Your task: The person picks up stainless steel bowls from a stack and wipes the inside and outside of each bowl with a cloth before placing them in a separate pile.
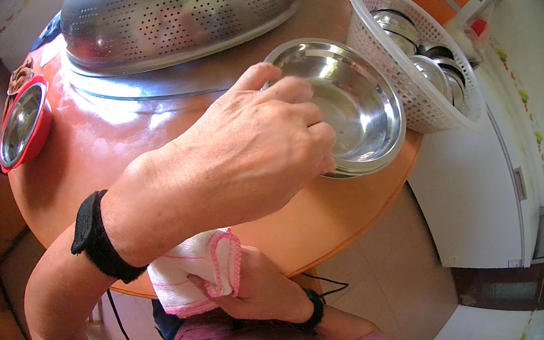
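Note:
My left hand, with a black band on its wrist, reaches across to the stacked stainless steel bowls on the round table. Its fingers curl over the top bowl's near left rim; the fingertips are partly hidden and slightly blurred. Close to my body, below the left forearm, my right hand is closed around a folded white cloth with pink edging. The top bowl looks empty.
A large perforated steel colander lies upside down on the round orange table. A white plastic basket holding several metal bowls stands at the upper right. A red bowl with a steel bowl inside sits at the left edge.

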Demonstrator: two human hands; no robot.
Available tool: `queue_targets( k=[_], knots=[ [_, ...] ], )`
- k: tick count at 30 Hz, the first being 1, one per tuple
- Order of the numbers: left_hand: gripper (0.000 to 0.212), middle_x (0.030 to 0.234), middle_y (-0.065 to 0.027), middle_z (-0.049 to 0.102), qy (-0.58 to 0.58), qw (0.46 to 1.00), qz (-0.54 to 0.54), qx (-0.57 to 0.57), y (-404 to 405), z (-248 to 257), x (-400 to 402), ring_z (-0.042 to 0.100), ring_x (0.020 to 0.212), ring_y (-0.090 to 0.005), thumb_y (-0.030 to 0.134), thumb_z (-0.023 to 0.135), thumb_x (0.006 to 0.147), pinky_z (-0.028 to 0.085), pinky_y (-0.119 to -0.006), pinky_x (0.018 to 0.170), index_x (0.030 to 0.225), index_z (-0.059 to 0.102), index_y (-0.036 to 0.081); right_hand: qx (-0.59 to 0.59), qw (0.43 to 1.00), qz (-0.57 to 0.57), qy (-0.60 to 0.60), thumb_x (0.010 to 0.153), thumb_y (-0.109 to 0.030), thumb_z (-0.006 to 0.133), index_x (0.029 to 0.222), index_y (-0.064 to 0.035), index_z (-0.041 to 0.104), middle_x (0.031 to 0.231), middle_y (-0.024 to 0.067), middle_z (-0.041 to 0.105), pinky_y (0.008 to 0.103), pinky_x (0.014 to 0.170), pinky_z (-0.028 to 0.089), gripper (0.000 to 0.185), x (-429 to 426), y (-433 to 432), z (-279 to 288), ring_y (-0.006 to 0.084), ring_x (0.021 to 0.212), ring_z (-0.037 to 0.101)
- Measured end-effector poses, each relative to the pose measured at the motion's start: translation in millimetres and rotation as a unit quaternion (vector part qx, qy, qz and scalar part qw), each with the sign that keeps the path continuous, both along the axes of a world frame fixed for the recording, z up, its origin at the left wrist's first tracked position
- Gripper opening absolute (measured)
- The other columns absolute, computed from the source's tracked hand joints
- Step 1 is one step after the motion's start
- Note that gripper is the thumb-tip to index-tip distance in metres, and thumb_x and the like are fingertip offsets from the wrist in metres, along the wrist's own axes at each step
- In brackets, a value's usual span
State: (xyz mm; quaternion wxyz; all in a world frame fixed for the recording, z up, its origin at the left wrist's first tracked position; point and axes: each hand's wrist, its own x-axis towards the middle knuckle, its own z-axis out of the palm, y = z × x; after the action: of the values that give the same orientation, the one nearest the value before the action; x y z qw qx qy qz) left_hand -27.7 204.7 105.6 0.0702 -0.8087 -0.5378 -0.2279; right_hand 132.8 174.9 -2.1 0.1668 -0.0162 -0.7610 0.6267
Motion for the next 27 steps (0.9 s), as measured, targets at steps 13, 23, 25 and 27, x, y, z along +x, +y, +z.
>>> queue_targets(
  k=[13, 23, 25, 27],
  knots=[
    [0.006, 0.081, -0.0089, 0.060, 0.025, 1.000, -0.012, 0.015, 0.1, -1.4, -0.4, 0.061, 0.083, -0.0285, 0.011, 0.059, 0.078, 0.046, -0.040, 0.086, 0.081, 0.058, 0.007, 0.017, 1.000, -0.009, 0.007, 0.080, -0.019, 0.072, 0.113, -0.0002, 0.061, 0.102, 0.0226, 0.064, 0.0451, 0.082, 0.054, 0.039, -0.3, 0.7, 1.9, 0.0413, 0.092, 0.066],
    [0.006, 0.077, -0.0093, 0.057, -0.010, 0.998, -0.002, 0.061, 0.3, 14.3, -2.5, 0.060, 0.079, -0.0300, 0.010, 0.058, 0.079, 0.047, -0.042, 0.081, 0.083, 0.057, 0.005, -0.007, 1.000, 0.001, -0.028, 0.088, -0.015, 0.065, 0.120, -0.0020, 0.063, 0.108, 0.0186, 0.067, 0.0400, 0.090, 0.051, 0.035, 1.1, 0.5, 5.4, 0.0360, 0.098, 0.065],
    [0.007, 0.078, -0.0094, 0.057, -0.007, 0.998, 0.000, 0.061, -3.0, 18.0, -2.1, 0.059, 0.079, -0.0301, 0.010, 0.058, 0.079, 0.047, -0.041, 0.081, 0.084, 0.057, 0.005, -0.005, 1.000, 0.004, -0.025, 0.088, -0.015, 0.065, 0.120, -0.0014, 0.062, 0.108, 0.0187, 0.067, 0.0398, 0.090, 0.051, 0.034, 0.0, 0.1, 3.1, 0.0355, 0.098, 0.065],
    [0.007, 0.078, -0.0095, 0.057, -0.006, 0.998, 0.002, 0.061, -4.6, 19.0, -3.0, 0.059, 0.079, -0.0303, 0.010, 0.058, 0.080, 0.047, -0.041, 0.081, 0.085, 0.057, 0.004, -0.003, 1.000, 0.007, -0.022, 0.088, -0.014, 0.065, 0.120, -0.0009, 0.062, 0.107, 0.0188, 0.067, 0.0396, 0.090, 0.051, 0.034, -0.2, -0.4, 2.6, 0.0350, 0.098, 0.066]
  ],
)
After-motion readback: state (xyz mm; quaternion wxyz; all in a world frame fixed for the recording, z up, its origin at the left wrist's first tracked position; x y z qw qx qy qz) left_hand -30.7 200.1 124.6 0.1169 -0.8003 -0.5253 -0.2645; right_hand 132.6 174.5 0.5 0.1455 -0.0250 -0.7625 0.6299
